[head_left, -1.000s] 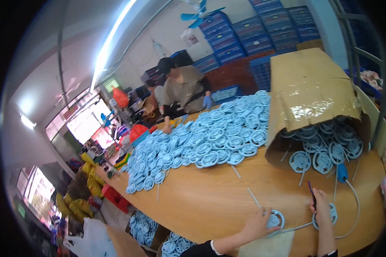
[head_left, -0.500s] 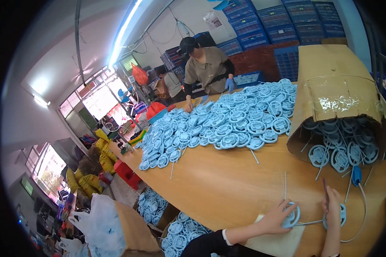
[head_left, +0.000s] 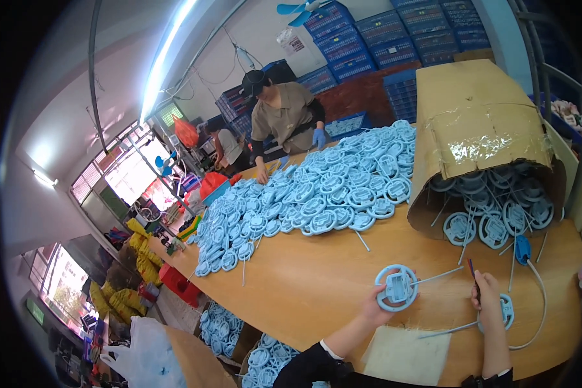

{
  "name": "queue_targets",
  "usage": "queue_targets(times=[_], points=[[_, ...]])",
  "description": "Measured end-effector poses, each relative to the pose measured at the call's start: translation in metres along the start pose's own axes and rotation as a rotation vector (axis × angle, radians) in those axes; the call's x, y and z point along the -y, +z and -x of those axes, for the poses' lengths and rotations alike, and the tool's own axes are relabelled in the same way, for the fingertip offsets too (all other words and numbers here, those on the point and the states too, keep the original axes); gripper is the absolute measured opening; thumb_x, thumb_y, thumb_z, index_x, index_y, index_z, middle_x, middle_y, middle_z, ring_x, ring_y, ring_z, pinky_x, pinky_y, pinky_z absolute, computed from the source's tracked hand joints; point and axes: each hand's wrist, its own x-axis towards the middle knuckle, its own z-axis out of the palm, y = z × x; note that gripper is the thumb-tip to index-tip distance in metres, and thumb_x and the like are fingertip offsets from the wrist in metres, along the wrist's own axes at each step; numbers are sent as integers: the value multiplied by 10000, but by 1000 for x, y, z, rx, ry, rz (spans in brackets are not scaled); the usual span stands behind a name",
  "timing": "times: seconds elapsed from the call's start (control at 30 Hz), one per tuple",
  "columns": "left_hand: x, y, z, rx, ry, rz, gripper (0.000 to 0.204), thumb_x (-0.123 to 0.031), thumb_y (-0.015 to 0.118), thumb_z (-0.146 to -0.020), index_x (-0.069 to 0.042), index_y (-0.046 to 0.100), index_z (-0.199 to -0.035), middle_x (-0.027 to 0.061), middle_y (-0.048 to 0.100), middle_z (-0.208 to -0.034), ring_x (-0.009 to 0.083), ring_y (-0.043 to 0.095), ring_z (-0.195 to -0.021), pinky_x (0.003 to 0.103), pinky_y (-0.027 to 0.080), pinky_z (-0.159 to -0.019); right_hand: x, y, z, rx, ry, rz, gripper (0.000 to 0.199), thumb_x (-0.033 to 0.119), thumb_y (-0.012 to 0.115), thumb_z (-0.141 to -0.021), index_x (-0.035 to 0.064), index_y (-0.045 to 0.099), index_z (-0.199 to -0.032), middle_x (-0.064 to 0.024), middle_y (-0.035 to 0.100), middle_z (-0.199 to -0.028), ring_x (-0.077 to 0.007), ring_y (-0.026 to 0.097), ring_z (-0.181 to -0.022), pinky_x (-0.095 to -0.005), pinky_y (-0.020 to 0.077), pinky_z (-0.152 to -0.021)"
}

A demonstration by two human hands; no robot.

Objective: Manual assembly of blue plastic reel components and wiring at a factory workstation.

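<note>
**Blue discs at the near edge of the table**

A large share appeared handled: a broad heap of discs [head_left: 304, 200] covered the far left half of the table [head_left: 317, 284], running out to its far left corner. More remained. A tipped cardboard box [head_left: 478, 129] at the far right corner was spilling discs with thin white stems [head_left: 491, 223] from its open mouth. Judged roughly, the job stood somewhere in the middle; counts could not be made.

Left hand [head_left: 374, 309]: forearm came in from the near edge, wrist raised, fingers closed around the lower rim of one round blue disc [head_left: 396, 288], held tilted above the tabletop near the near right edge. Its stem [head_left: 438, 276] pointed toward the other hand.

Right hand [head_left: 486, 296]: fingers pinched together on a small dark tool [head_left: 472, 271], tip up, close to the stem's end. Another disc [head_left: 506, 312] lay just beside it on the table, with a white cord [head_left: 537, 304] curving round from a blue plug-like piece [head_left: 522, 249].

A flat cardboard sheet [head_left: 404, 354] lay at the near edge between the forearms.

Across the table, at its far edge, another person in a cap [head_left: 284, 116] bent over the heap.
</note>
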Motion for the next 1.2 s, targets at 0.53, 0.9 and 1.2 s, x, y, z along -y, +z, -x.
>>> queue_targets(times=[0.53, 0.9, 1.2], points=[[63, -38, -69, -70, -147, -126, 431, -348, 378, -855, -123, 339, -1220, 52, 394, -1225, 222, 378, -1123, 413, 287, -946, -34, 13, -5, 195, 87, 231, 289, 289, 490, -827, 63, 427, -659, 9, 395, -488, -66, 361, -333, -200, 229, -281], [67, -33, -67, -36, -99, -106, 458, -260, 418, -845, -162, 262, -1264, 66, 323, -1280, 254, 305, -1177, 457, 228, -977, -32, 21, 3, 204, 283, -19, 285, 298, 506, -820, 69, 418, -675, 18, 374, -500, -53, 318, -335, -195, 187, -284], [65, -28, -66, -65, -116, -89, 401, -207, 396, -852, -143, 292, -1234, 76, 347, -1250, 262, 318, -1165, 460, 239, -975, -32, 21, -1, 218, 336, -58, 282, 300, 520, -813, 67, 426, -684, 24, 370, -497, -43, 302, -334, -185, 166, -283]])
